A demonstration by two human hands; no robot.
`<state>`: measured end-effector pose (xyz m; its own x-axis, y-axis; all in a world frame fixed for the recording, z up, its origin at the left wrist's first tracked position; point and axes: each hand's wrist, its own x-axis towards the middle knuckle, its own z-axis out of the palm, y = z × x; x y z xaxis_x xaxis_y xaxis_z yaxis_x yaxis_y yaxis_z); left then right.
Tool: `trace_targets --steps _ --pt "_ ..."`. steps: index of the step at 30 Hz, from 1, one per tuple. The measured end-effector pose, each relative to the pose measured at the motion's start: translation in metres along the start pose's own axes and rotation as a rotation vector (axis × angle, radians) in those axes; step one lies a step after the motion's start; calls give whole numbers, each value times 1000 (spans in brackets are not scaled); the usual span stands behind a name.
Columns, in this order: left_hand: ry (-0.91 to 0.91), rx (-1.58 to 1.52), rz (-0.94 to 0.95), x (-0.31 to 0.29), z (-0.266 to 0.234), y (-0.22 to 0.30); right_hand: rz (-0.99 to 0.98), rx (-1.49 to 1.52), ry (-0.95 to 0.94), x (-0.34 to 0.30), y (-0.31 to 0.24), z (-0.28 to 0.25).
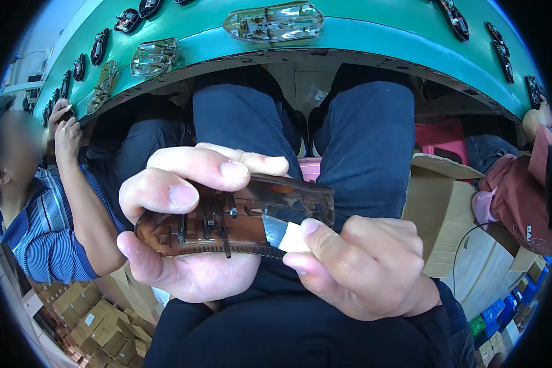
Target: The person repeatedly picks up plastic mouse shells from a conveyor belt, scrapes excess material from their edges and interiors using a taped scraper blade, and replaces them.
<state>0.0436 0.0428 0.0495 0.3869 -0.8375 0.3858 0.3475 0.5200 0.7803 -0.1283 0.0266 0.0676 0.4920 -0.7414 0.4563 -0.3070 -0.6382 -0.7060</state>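
My left hand (211, 276) holds a translucent brown plastic housing (245, 228) above my lap, thumb along its near edge and fingers over the far edge. Small dark posts and ribs stand up inside it, and the near rim is finely ridged. My right hand (374, 264) pinches a small cream-and-silver strip (277, 230) between thumb and index finger. The strip's silver end lies over the right part of the housing's inner side; whether it is stuck down I cannot tell. The other right fingers are curled in.
Ahead runs the edge of a green table (374, 46). On it lie a large clear shell (276, 23), a smaller clear one (154, 56) and several dark assemblies (100, 46). A co-worker (61, 214) sits at left, another (518, 190) at right. An open carton (438, 211) stands beside my right leg.
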Motion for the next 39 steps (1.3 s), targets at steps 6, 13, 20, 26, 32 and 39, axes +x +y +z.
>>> trace_targets --steps 6,13,20,26,32,39 --pt "-17 7 28 -2 -1 1 30 32 -29 3 -3 0" --pt "18 -6 -38 -1 -5 3 65 34 -133 7 -6 -2" --pt "34 -63 -90 -1 -7 3 70 72 -111 8 0 2" --pt "33 -111 -130 2 -9 5 192 122 -183 13 1 0" --pt "45 -128 -120 4 -12 6 211 160 -168 12 -1 2" --pt "49 -169 -180 4 -13 3 203 98 -191 13 -2 2"
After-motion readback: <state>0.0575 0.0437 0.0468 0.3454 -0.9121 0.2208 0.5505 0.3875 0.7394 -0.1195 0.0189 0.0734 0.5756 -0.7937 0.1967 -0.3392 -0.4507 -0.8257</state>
